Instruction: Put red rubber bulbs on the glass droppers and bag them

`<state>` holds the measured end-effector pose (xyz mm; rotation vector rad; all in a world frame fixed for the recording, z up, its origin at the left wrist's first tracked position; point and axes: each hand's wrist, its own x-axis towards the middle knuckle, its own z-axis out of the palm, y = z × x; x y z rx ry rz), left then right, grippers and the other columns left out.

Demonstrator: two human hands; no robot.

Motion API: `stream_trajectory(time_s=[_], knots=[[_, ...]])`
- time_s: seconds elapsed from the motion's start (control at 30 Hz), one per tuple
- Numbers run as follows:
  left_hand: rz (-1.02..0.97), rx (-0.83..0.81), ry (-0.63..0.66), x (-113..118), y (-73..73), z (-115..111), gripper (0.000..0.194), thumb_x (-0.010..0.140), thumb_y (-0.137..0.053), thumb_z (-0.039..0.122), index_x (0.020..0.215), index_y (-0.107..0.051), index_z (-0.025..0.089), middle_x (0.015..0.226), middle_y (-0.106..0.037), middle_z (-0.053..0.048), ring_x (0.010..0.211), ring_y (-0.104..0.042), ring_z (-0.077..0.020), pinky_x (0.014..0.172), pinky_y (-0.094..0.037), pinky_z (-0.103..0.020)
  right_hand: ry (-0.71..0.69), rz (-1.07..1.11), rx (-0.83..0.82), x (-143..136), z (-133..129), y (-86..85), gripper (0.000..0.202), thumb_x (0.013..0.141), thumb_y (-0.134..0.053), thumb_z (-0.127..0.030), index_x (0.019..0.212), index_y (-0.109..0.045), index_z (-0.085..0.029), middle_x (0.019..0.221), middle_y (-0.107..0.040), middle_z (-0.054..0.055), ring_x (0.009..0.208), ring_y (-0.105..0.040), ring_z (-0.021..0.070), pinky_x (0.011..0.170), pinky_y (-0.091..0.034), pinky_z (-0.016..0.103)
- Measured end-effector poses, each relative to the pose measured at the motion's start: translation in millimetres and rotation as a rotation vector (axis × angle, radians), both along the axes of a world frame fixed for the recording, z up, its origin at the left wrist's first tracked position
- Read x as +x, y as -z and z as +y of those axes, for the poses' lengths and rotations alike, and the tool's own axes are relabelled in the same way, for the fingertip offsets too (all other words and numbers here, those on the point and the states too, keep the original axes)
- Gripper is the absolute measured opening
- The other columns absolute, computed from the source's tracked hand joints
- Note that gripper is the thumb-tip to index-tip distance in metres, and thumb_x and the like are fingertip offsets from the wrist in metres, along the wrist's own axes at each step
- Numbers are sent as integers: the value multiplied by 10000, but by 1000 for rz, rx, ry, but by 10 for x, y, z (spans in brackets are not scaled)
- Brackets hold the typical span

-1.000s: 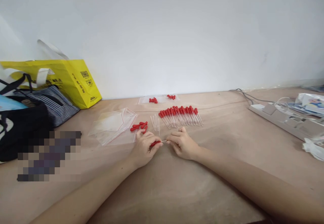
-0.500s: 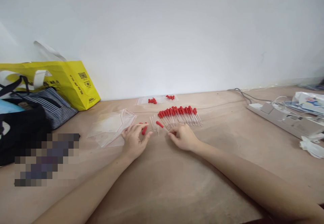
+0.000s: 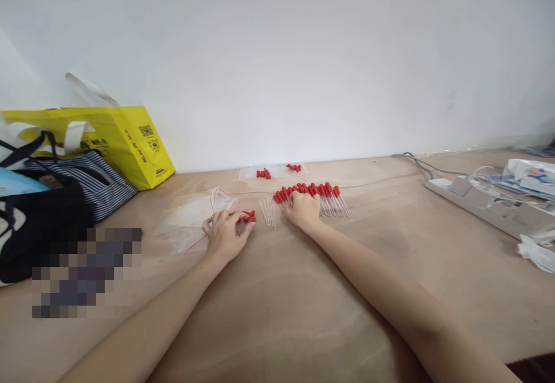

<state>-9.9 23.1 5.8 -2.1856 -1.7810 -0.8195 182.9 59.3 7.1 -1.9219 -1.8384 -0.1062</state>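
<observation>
My right hand is over the left part of a row of glass droppers with red rubber bulbs. Its fingers are closed on a dropper, mostly hidden by the hand. My left hand rests on the table at a small pile of loose red rubber bulbs, thumb and fingers apart around them. Between the hands lie several bare glass tubes, with no bulbs on them. Clear zip bags lie beyond and left of my left hand.
Near the wall lies another clear bag with red bulbs on it. At left stand a yellow bag, a striped pouch and a black bag. A power strip with cables and crumpled tissue are at right.
My right hand has carried a red-bulbed dropper away from the bare tubes, forward to the row. My left hand has shifted slightly at the loose bulbs.
</observation>
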Motion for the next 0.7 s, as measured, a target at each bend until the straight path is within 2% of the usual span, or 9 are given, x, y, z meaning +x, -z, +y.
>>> stream_trajectory(time_s=[0.13,0.23,0.4,0.53,0.7], knots=[[-4,-10,2,0,5,4,142,738,-573,355,814,-626,247,970,-594,-41,965,-462,-252,821,-245,-433,13,-9,18,-22,-31,-21,186,751,-438,-264,820,-570,-152,826,-644,84,809,-557,202,767,-236,351],[2,3,8,0,9,-2,151,724,-585,384,770,-626,246,965,-592,-38,959,-462,-249,828,-235,-435,-33,-24,41,-95,-85,-65,209,766,-422,-286,831,-577,-161,851,-641,83,823,-552,197,769,-230,348],[47,26,0,0,17,-9,206,664,-633,431,711,-620,231,940,-592,-43,947,-462,-255,838,-219,-444,-128,-66,-119,-301,-149,-132,231,736,-463,-336,747,-618,-166,782,-651,89,806,-564,212,775,-231,363],[50,17,2,4,21,1,194,667,-626,422,689,-627,229,932,-599,-47,945,-464,-256,838,-222,-443,-80,-43,-238,-396,-113,-159,242,715,-497,-342,779,-626,-147,808,-654,119,777,-586,215,790,-234,373],[12,32,-5,39,2,-35,141,702,-589,351,688,-611,212,918,-609,-50,938,-481,-251,832,-244,-422,-38,-1,-299,-419,-37,-163,223,711,-495,-307,804,-622,-148,845,-654,116,789,-596,214,817,-225,384]])
